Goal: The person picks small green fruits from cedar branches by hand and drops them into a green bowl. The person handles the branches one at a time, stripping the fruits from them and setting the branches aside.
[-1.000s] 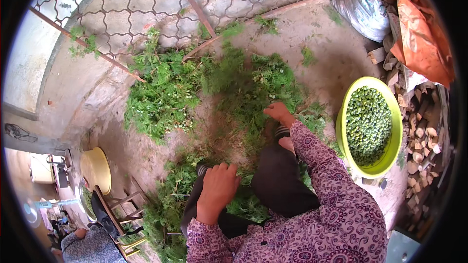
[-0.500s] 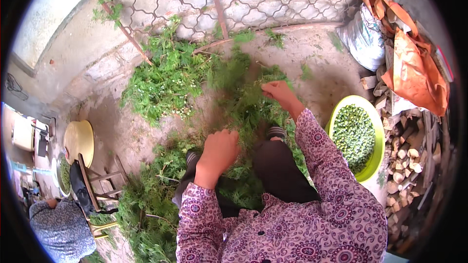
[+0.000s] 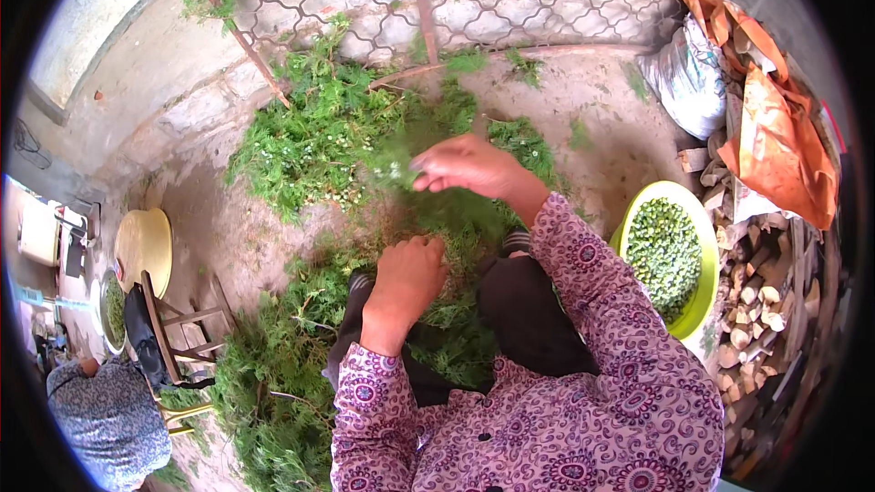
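My left hand (image 3: 407, 284) is closed in a fist above my lap, knuckles up. What its fingers hold is hidden beneath them. Ahead and to its right, my right hand (image 3: 476, 169) reaches leftward with its fingers pinched together. At those fingertips is a feathery green sprig (image 3: 392, 170) with small white flowers, smeared by motion. A heap of cut greenery (image 3: 314, 150) with white blossoms lies on the ground beyond my hands. More feathery plants (image 3: 273, 383) are piled beside my left leg and between my legs.
To my right stands a yellow-green basin (image 3: 702, 292) of small green pieces, beside stacked firewood (image 3: 752, 310). A white sack (image 3: 688, 73) and an orange sheet (image 3: 779, 146) lie behind. A metal lattice (image 3: 510, 0) crosses the far side. At left are a wooden chair (image 3: 187, 317) and another person (image 3: 105, 419).
My right hand has swung left and slightly nearer the flowering heap, the blurred sprig at its fingertips. My left hand stays closed in nearly the same place. The view has shifted slightly.
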The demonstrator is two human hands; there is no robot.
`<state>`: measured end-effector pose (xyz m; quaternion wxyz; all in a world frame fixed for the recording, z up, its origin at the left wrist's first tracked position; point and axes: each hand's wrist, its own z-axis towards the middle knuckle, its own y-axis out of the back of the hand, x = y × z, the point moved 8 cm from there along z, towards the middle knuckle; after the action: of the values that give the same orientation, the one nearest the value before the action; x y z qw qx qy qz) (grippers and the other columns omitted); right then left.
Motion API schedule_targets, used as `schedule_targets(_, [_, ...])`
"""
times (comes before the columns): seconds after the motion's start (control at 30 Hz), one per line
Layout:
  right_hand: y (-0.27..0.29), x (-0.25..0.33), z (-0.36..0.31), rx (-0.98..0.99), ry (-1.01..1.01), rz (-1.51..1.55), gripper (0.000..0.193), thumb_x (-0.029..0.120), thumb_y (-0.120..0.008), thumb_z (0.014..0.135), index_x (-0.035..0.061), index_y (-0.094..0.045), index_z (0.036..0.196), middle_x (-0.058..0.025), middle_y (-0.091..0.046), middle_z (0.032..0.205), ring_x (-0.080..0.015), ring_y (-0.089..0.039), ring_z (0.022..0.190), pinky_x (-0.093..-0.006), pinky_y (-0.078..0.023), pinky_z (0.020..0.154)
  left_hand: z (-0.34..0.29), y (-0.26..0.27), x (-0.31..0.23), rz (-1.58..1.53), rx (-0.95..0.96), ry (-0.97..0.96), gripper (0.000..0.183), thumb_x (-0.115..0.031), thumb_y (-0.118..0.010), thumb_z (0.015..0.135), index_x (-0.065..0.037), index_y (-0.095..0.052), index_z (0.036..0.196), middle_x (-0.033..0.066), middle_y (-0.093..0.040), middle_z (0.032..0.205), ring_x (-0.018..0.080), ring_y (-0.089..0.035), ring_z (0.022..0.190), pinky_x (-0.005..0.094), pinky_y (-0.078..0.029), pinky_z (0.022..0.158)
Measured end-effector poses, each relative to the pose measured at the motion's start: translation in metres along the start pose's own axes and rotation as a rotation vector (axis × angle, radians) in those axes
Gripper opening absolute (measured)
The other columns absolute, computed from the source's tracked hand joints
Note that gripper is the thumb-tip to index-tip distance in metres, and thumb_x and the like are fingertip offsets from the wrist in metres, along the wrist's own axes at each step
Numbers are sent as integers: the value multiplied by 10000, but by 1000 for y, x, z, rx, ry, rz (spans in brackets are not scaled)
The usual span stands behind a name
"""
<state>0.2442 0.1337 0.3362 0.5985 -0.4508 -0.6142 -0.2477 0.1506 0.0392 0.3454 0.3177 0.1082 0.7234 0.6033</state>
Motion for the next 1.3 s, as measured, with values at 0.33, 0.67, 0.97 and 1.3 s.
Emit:
schedule_targets(0.33, [225, -166, -86, -777, -203, 12, 284, 227, -583, 793, -51, -598, 850, -102, -597, 747, -152, -599, 636, -276, -492, 531, 15, -12, -25, 34, 69, -60, 214, -197, -619, 727, -47, -510, 833, 124, -538, 774, 311, -538, 760, 415, -420, 655])
schedule_targets(0.67, [300, -333, -171, -1085, -542, -293, 279, 135, -604, 715, -46, -580, 926, -82, -540, 636, -134, -466, 467, -282, -364, 385, 25, -36, -31, 51, 242, -75, 239, -182, -623, 716, -63, -495, 879, 110, -524, 781, 301, -528, 772, 406, -404, 654])
schedule_targets(0.97, [323, -392, -135, -1236, -783, -555, 500, 162, -641, 701, -19, -498, 1144, -125, -572, 680, -156, -535, 509, -298, -408, 412, 24, -48, -33, 47, 382, -54, 281, -190, -632, 710, -67, -506, 930, 90, -536, 815, 270, -527, 775, 376, -394, 666])
schedule_targets(1.3, [191, -238, 21, -220, -20, -744, 272, 211, -596, 719, -9, -613, 879, -162, -612, 870, -247, -596, 796, -367, -480, 690, 24, -50, -27, 94, 491, -26, 416, -197, -627, 712, -49, -497, 1078, 111, -543, 932, 275, -528, 805, 377, -407, 695])
